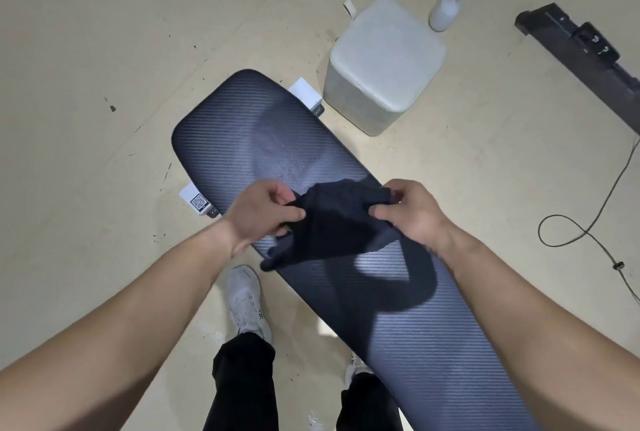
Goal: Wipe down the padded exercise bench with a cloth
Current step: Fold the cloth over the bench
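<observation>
A long dark padded bench [263, 139] with a ribbed surface runs from upper left to lower right across the floor. Above its middle I hold a dark cloth [332, 222] stretched between both hands. My left hand [263, 212] pinches the cloth's left edge. My right hand [412, 212] pinches its right edge. The cloth hangs loosely, its lower corner drooping over the bench's near side, and casts a shadow on the pad.
A pale cube-shaped pouf [384, 63] stands just beyond the bench, with a spray bottle [450, 4] behind it. A black metal bar [581, 49] and a thin cable [588, 229] lie at the right. My white shoes [246, 299] stand beside the bench.
</observation>
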Demonstrator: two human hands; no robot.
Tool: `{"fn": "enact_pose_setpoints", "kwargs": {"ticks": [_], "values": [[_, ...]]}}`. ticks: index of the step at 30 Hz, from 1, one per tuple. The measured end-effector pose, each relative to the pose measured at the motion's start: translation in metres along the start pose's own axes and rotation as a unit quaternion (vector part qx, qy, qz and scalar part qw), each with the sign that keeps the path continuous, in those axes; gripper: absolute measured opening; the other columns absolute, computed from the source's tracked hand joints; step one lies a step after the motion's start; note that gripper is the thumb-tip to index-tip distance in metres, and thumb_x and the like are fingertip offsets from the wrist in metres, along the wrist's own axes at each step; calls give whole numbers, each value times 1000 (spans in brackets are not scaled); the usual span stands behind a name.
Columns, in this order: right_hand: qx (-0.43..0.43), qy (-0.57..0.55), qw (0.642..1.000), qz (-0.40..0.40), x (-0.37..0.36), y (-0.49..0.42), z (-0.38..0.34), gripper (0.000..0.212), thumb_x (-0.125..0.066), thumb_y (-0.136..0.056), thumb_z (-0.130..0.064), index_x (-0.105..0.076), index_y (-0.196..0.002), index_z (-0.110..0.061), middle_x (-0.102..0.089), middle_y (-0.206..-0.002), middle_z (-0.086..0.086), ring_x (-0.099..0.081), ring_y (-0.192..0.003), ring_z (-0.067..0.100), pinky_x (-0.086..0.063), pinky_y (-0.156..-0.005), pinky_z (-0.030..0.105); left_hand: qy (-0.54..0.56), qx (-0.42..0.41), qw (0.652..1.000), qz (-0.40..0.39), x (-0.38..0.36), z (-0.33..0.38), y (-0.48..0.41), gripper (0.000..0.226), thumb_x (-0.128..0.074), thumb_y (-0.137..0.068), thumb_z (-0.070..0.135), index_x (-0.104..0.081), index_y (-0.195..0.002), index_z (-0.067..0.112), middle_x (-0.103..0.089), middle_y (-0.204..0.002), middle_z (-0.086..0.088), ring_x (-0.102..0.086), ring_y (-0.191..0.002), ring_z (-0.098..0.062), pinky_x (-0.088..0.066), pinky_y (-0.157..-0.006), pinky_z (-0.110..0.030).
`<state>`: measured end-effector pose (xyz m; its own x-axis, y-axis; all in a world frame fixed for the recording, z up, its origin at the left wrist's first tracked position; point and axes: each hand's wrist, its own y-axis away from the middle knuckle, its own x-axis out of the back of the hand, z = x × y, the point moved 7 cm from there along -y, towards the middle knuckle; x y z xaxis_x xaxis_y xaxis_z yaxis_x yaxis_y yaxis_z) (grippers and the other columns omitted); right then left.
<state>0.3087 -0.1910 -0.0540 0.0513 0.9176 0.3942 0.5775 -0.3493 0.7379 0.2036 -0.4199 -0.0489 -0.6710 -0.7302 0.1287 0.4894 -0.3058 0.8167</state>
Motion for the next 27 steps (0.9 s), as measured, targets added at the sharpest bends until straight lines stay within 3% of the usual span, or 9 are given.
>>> {"fn": "enact_pose_setpoints", "kwargs": {"ticks": [4, 7, 10, 15, 18, 20, 23, 25, 27], "values": [[91, -123, 987, -54, -16, 43, -39, 13, -69, -81, 3, -70, -81, -11, -59, -67, 0, -52, -60, 12, -43, -61, 26, 161, 23, 987, -13, -39, 22, 27, 26, -77, -82, 9, -61, -103, 11, -56, -90, -4, -62, -65, -10, -58, -65, -25], [142, -125, 982, -29, -14, 62, -55, 24, -64, -79, -3, -72, -85, -25, -67, -74, -8, -58, -65, 5, -47, -66, 19, 270, 57, 961, -12, -57, 34, 35, 13, -60, -92, 2, -62, -102, 8, -67, -109, -18, -73, -82, -28, -61, -69, -34], [179, -95, 979, 14, -7, 70, -60, 35, -77, -76, -7, -63, -90, -36, -65, -83, -18, -59, -76, -4, -48, -68, 12, 311, 42, 949, -18, -59, 42, 38, 28, -44, -92, -9, -61, -105, 9, -70, -106, -18, -74, -90, -31, -62, -76, -36], [250, -29, 968, 24, -5, 73, -84, 39, -68, -80, -1, -63, -86, -40, -66, -85, -3, -60, -75, 10, -52, -70, 28, -16, -162, 986, 16, -29, 67, 46, 46, -69, -78, 0, -58, -115, 25, -69, -83, 2, -65, -76, -14, -54, -73, -23], [221, -53, 973, -33, -7, 72, -101, 33, -64, -77, -5, -66, -80, -38, -65, -94, 10, -63, -82, 22, -49, -77, 28, -258, -336, 902, 80, -6, 86, 49, 79, -81, -67, 25, -46, -137, 33, -55, -106, 1, -51, -98, -12, -42, -85, -18], [210, -71, 973, -71, -6, 71, -113, 20, -58, -73, -11, -69, -79, -27, -63, -93, 16, -59, -79, 22, -45, -75, 28, -349, -357, 862, 83, 5, 90, 46, 88, -84, -63, 35, -44, -141, 38, -41, -128, -2, -38, -118, -19, -35, -97, -27], [197, -127, 966, -110, 3, 67, -128, 22, -53, -73, -9, -67, -86, 1, -58, -76, 24, -52, -72, 20, -40, -66, 28, -272, -304, 913, 8, 28, 98, 34, 47, -89, -63, 32, -66, -103, 34, -48, -130, 6, -43, -122, -10, -35, -98, -24], [160, -214, 958, -103, 13, 58, -130, 21, -52, -75, -7, -64, -88, 5, -61, -74, 14, -57, -70, 18, -43, -62, 23, -191, -228, 950, -97, 41, 102, 27, 27, -87, -70, 26, -66, -86, 21, -66, -100, 7, -63, -95, -7, -45, -85, -25], [123, -264, 953, -78, 20, 47, -124, 22, -54, -78, -10, -66, -95, -2, -67, -83, 8, -61, -75, 20, -47, -63, 27, -129, -179, 964, -147, 51, 102, 18, 24, -81, -77, 22, -63, -87, 10, -63, -76, 2, -61, -73, -11, -46, -73, -26]]}}
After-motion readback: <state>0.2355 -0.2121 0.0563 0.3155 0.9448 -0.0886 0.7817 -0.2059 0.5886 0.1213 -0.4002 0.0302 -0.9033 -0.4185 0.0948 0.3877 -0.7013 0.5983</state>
